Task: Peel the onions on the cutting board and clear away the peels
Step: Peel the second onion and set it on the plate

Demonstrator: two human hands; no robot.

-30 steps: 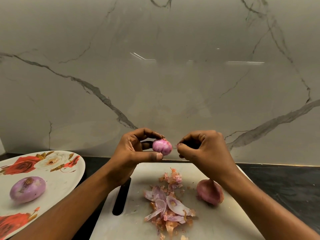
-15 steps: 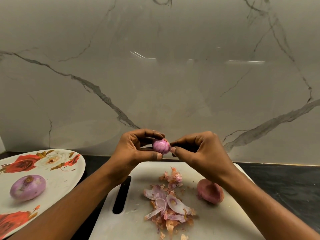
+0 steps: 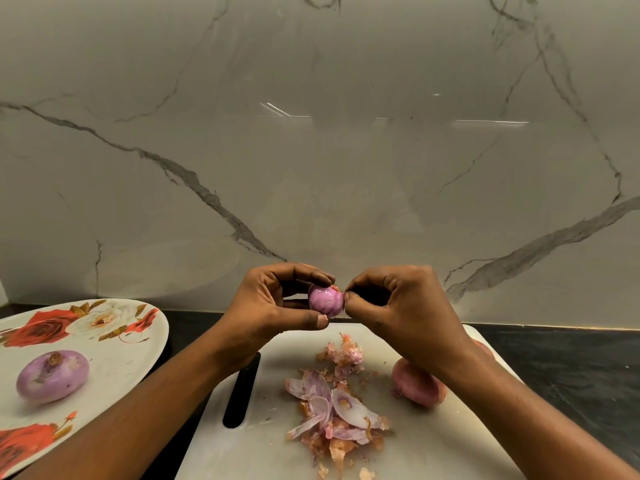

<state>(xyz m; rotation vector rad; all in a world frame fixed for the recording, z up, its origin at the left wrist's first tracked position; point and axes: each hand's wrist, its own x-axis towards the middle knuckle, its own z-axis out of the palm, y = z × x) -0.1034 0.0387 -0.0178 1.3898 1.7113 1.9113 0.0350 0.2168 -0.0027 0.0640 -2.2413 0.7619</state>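
My left hand (image 3: 273, 306) holds a small pink-purple onion (image 3: 325, 301) between thumb and fingertips, raised above the white cutting board (image 3: 256, 441). My right hand (image 3: 405, 306) has its thumb and fingertips pinched against the onion's right side. Below them a heap of purple and brown onion peels (image 3: 337, 407) lies in the middle of the board. An unpeeled reddish onion (image 3: 417, 382) rests on the board's right part, partly hidden by my right wrist.
A floral plate (image 3: 114, 344) at the left carries a peeled purple onion (image 3: 52, 375). The board has a dark handle slot (image 3: 241, 393) at its left edge. A black countertop (image 3: 571, 372) runs to the right, and a marble wall stands close behind.
My right hand has closed the gap and now pinches at the onion's right side. The left hand has kept hold of the onion, turning it slightly.
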